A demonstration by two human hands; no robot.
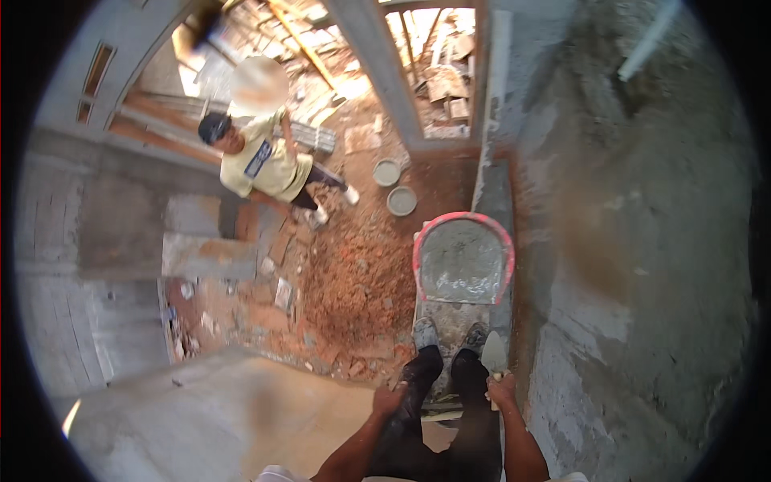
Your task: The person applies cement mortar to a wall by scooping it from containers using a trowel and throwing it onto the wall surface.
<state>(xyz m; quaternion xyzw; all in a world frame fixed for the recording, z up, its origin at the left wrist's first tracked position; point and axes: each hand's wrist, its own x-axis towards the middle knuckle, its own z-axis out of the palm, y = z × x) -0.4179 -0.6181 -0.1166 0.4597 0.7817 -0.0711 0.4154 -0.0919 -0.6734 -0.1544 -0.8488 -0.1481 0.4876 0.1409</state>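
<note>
My right hand (502, 389) is closed round the handle of a trowel (494, 352), whose pale blade points forward beside my right shoe. Beside my left trouser leg, my left hand (389, 398) has its fingers curled in; whether anything is inside them is hidden. Just ahead of my feet sits a round tub with a pinkish-red rim (509, 254), holding wet grey mortar (458, 255) with a shiny, watery near edge. The trowel is apart from the mortar. I stand on a narrow, mortar-stained platform (451, 315).
A rough plastered wall (634, 281) rises close on my right. Lower down lie a heap of reddish soil (359, 281) and two round containers of grey material (401, 201). Another person (269, 167) stands at the far left. Broken bricks and rubble (283, 294) litter the floor.
</note>
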